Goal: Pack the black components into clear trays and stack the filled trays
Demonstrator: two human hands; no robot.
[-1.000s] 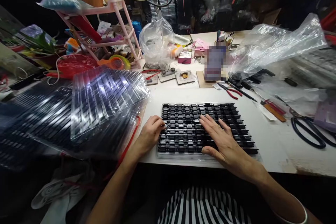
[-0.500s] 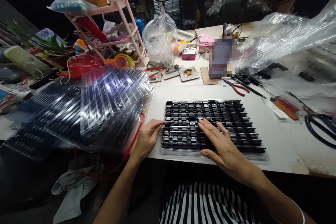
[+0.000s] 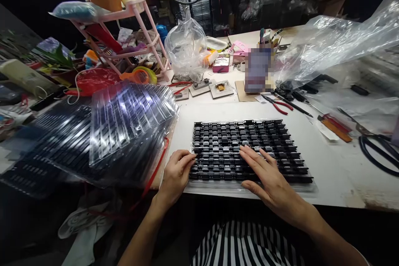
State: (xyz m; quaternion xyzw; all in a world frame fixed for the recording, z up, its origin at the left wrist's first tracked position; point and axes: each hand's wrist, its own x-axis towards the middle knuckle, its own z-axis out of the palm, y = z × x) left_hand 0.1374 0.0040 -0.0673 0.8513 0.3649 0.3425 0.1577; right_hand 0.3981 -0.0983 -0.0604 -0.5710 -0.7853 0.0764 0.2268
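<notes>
A clear plastic tray (image 3: 199, 185) lies near the table's front edge, filled with rows of black strips (image 3: 218, 176) that carry small blocks with white marks. At the tray's left edge my left hand (image 3: 177, 171) is closed in a pinch, its fingertips against the end of one row. Whatever is between those fingertips is too small to make out. My right hand (image 3: 262, 174) rests on the rows right of the middle, fingers stretched out and thumb apart, covering part of several strips. Nothing shows in its grasp.
Clear blister trays (image 3: 134, 112) are piled on the left, over dark ones (image 3: 77, 137). Behind stand a pink rack (image 3: 137, 6) and a plastic bag (image 3: 187, 45). Red-handled pliers (image 3: 279, 106), a screwdriver (image 3: 335, 122) and scissors (image 3: 370, 141) lie on the right.
My left hand has slid toward me along the tray's left edge, to a nearer row. The right hand has shifted slightly nearer too, still lying on the strips. The whole view has tilted slightly.
</notes>
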